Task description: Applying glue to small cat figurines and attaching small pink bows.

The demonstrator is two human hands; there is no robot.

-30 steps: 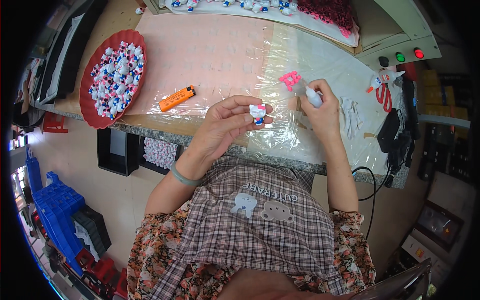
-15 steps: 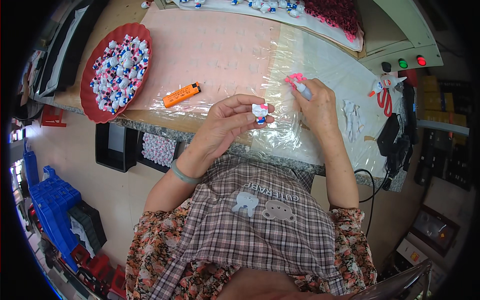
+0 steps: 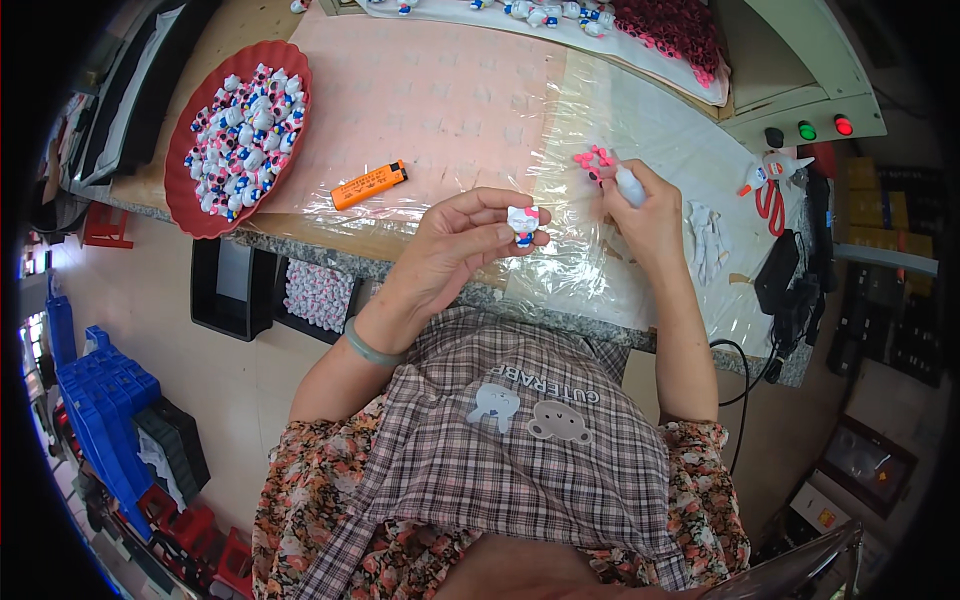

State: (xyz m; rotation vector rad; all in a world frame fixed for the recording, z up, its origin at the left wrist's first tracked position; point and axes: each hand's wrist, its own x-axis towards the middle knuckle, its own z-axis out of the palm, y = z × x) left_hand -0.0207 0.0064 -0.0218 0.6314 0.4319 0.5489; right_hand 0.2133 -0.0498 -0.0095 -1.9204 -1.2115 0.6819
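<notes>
Now left hand (image 3: pixel 447 246) holds figurine (image 3: pixel 523 226) near table edge (image 3: pixel 575 314).

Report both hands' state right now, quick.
Left hand: closed, holding a small white, pink and blue figurine between thumb and fingers.
Right hand: closed, holding a small whitish bottle.

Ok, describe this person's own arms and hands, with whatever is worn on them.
The left hand and right hand are gloveless. A smooth, rounded grey-green bangle circles the left forearm near the wrist; the right wrist shows nothing worn. Loose sleeves, dark with a print of orange-pink and pale flowers, end around the elbows.
</notes>
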